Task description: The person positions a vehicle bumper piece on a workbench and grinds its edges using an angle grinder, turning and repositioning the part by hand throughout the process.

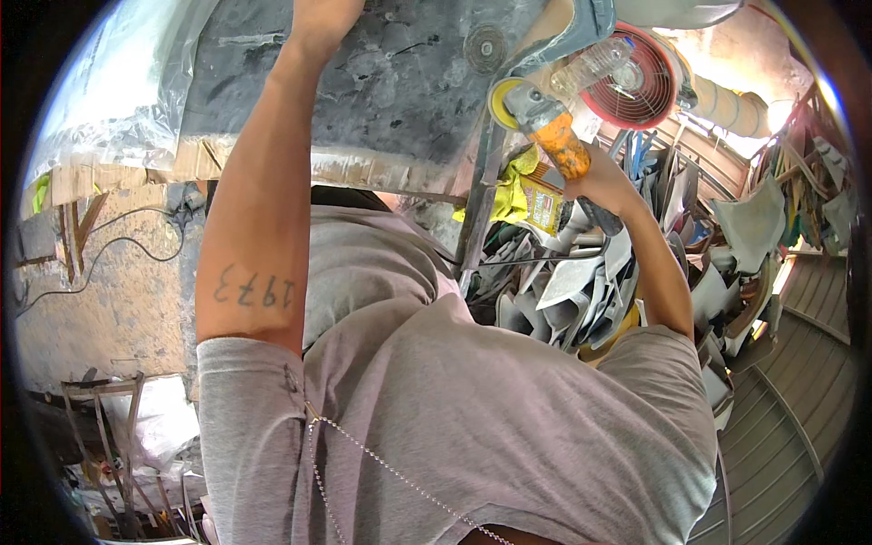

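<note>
My right hand (pixel 604 184) is wrapped round the body of an orange and grey angle grinder (pixel 561 143), beyond the table's right edge. A round yellow-rimmed disc (pixel 500 104) sits on the grinder's head, tilted toward the table. My left arm reaches out over the dark, dust-smeared tabletop (pixel 391 100). Only the back part of my left hand (pixel 329 20) shows at the top edge; its fingers are out of the picture. Between the two hands, a round grey disc (pixel 485 47) lies on the tabletop, near a curved blue-grey piece (pixel 568 41).
A red round fan (pixel 633 80) and a clear plastic bottle (pixel 595 65) are beyond the grinder. Many curved grey offcuts (pixel 572 282) pile up below my right arm, near a yellow bag (pixel 543 204). Clear plastic sheeting (pixel 109 100) covers the table's left end. A black cable (pixel 109 243) runs at left.
</note>
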Available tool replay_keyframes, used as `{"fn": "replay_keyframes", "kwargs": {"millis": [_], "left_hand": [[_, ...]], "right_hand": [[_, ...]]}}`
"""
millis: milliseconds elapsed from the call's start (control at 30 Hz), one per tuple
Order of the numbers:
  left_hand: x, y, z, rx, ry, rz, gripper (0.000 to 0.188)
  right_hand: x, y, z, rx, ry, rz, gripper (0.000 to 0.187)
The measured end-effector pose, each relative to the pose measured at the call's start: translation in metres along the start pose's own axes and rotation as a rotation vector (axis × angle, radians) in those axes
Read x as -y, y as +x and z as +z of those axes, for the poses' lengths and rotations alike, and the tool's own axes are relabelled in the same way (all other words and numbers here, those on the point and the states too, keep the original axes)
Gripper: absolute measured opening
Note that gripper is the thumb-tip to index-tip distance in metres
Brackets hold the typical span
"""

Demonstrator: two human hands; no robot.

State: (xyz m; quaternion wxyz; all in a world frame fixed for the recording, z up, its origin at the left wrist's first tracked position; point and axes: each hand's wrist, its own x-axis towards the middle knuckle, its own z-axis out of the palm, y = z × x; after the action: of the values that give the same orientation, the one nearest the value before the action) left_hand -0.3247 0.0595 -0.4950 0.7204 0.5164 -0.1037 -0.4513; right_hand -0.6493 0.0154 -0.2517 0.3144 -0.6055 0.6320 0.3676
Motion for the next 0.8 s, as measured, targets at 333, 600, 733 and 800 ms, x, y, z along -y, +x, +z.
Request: {"fn": "replay_keyframes", "kwargs": {"millis": [333, 600, 733, 800], "left_hand": [[0.006, 0.002, 0.0, -0.019, 0.013, 0.001, 0.053], [0.007, 0.004, -0.001, 0.012, -0.086, -0.043, 0.05], [0.007, 0.004, 0.001, -0.005, -0.053, -0.001, 0.05], [0.006, 0.004, 0.001, -0.007, -0.085, 0.009, 0.05]], "right_hand": [[0.006, -0.006, 0.003, -0.001, -0.056, -0.026, 0.057], [0.013, 0.004, -0.01, 0.006, -0.008, 0.019, 0.058], [0.009, -0.006, -0.002, -0.016, -0.005, -0.042, 0.057], [-0.006, -0.01, 0.005, -0.028, -0.045, -0.052, 0.057]]}}
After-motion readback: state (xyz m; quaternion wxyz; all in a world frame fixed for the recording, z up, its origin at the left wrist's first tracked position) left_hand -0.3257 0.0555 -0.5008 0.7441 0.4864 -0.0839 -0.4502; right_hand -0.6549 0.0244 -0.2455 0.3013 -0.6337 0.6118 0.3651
